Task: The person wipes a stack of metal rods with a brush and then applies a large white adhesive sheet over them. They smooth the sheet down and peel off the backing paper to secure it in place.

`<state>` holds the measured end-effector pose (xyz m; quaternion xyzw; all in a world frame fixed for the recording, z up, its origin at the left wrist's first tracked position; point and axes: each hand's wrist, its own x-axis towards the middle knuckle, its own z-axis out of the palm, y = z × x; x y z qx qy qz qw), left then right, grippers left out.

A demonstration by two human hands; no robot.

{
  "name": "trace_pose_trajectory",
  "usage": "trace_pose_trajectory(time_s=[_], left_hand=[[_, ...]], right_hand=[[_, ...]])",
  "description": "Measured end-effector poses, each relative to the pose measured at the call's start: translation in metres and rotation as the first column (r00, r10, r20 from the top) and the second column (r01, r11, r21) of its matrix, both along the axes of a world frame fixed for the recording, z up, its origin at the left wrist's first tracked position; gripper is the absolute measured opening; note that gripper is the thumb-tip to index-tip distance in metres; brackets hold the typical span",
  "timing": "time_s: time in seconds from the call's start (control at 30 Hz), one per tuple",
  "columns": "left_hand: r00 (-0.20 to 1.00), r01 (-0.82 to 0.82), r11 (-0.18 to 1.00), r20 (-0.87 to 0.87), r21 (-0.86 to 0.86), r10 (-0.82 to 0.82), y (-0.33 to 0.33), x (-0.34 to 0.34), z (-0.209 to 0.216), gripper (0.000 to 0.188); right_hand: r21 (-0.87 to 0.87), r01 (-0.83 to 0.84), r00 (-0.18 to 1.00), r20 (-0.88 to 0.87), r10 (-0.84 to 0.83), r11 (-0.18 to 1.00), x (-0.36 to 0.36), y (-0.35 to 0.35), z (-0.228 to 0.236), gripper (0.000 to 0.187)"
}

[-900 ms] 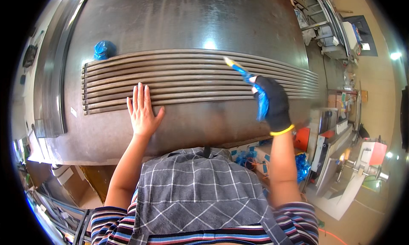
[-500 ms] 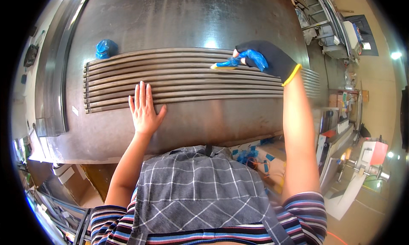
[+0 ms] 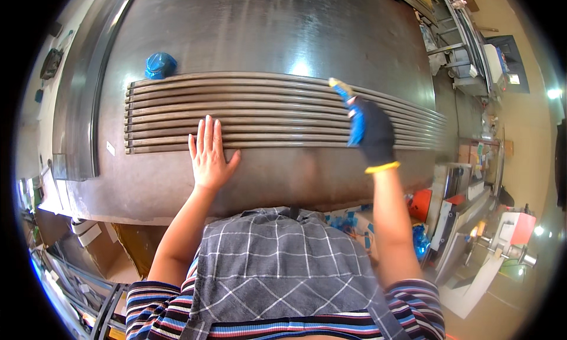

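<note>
Several long brown-grey metal rods lie side by side across a dark metal table. My bare left hand rests flat on the near rods toward their left end, its fingers stretched out and the thumb apart. Over the right part of the row, my right hand, in a black glove with a yellow cuff, is closed round a blue-wrapped brush. Its pale yellow tip points away, over the far rods; motion blurs it, so I cannot tell whether it touches them. A blue plastic-covered cup stands beyond the rods' left end.
A long metal bar runs along the table's left side. Beneath the near edge are an open cardboard box at left and crumpled blue plastic at right. A white and red machine stands on the floor at far right.
My right hand has come nearer to me, and the brush has swung from pointing left to pointing away. My left hand stays flat on the rods. The whole view has shifted slightly.
</note>
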<state>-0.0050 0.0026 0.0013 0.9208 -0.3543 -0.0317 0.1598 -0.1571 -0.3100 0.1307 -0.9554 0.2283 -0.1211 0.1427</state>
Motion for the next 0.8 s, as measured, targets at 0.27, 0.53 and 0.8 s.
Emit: trace_pose_trajectory(time_s=[0.27, 0.53, 0.8], left_hand=[[1.000, -0.007, 1.000, -0.003, 0.013, 0.008, 0.001, 0.000, 0.002, 0.091], [0.999, -0.017, 0.999, -0.042, 0.033, 0.018, 0.001, 0.000, 0.002, 0.093], [1.000, -0.003, 1.000, -0.021, 0.011, 0.003, 0.002, 0.000, -0.001, 0.092]], right_hand=[[0.106, -0.090, 0.981, 0.184, 0.069, 0.990, 0.015, 0.030, 0.005, 0.025], [-0.077, -0.272, 0.960, 0.038, 0.276, 0.959, 0.024, 0.077, 0.004, 0.028], [-0.125, -0.198, 0.978, 0.036, 0.204, 0.972, 0.042, 0.073, 0.000, 0.021]])
